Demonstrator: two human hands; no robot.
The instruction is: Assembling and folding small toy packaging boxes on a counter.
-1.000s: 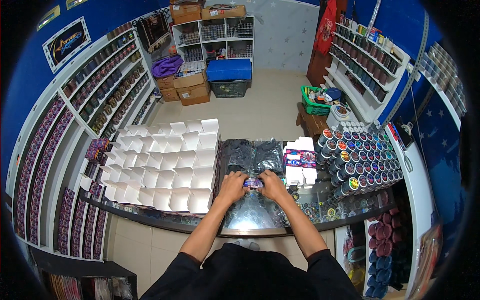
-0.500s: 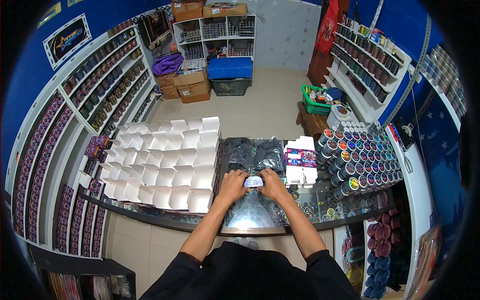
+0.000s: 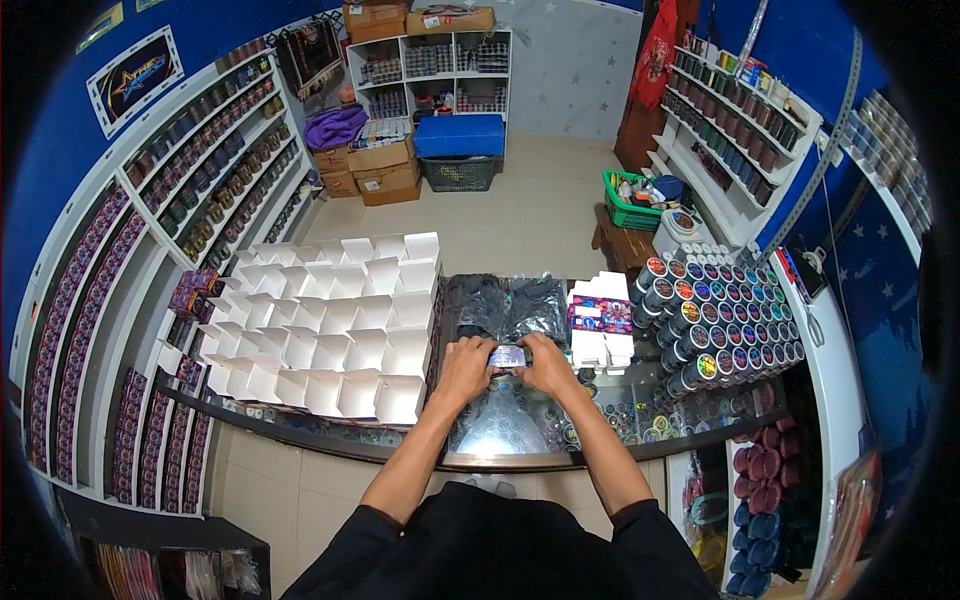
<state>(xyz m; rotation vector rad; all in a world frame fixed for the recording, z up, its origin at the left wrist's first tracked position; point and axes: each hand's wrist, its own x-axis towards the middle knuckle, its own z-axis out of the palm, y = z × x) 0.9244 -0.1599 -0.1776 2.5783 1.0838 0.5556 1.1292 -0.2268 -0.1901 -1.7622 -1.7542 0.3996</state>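
Both my hands meet over the glass counter, just in front of two clear plastic bags with black contents. Between them is a small container with a pale label. The fingers of my left hand are curled against its left end. My right hand grips the right end, thumb toward the middle. My fingers cover both ends, so its full shape is hidden. Close to my right hand lie flat white cartons with a colourful printed box panel on top.
Open white boxes stand in rows on the left of the counter. Stacked jars with coloured round labels fill its right side. Beyond are a green basket and a blue-lidded crate. Shelves of jars line the left wall.
The small container has turned between my fingers; its label looks darker and its outline more level. My hands stay in nearly the same place.
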